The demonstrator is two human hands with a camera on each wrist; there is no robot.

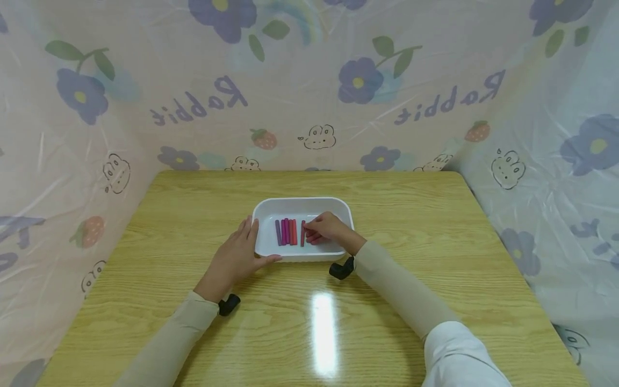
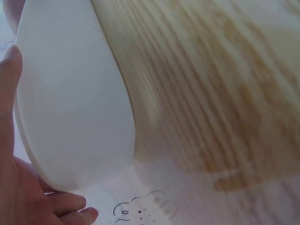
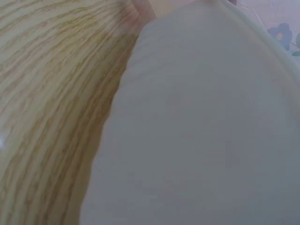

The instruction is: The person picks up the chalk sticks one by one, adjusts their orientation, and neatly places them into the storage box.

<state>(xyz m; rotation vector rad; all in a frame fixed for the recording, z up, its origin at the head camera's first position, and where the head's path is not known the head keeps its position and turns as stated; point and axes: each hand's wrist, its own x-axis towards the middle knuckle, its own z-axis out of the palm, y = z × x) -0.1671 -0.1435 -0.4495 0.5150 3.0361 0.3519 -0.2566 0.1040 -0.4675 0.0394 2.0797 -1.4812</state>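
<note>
A white tray [image 1: 263, 236] with rounded corners holds a row of slim coloured sticks, like crayons or clay sticks: a purple stick [image 1: 278, 233], magenta sticks [image 1: 286, 231] and an orange-red stick [image 1: 294, 232]. My left hand [image 1: 237, 255] holds the tray's left end, thumb along the near wall and fingers round the end. Reaching in from the right, my right hand [image 1: 331, 226] pinches the upper part of a dark red stick [image 1: 302, 236], which stands apart from the row. More red sticks [image 1: 314, 238] lie partly hidden under that hand. The right wrist view is filled mostly by the tray's outer wall [image 3: 197, 122].
The tray stands on a wood-grain table [image 1: 411, 215], towards its far side. A printed curtain [image 1: 290, 107] with flowers and rabbits surrounds the back and sides. Black wrist mounts [image 1: 342, 267] sit under both wrists, the right one close to the tray's near wall.
</note>
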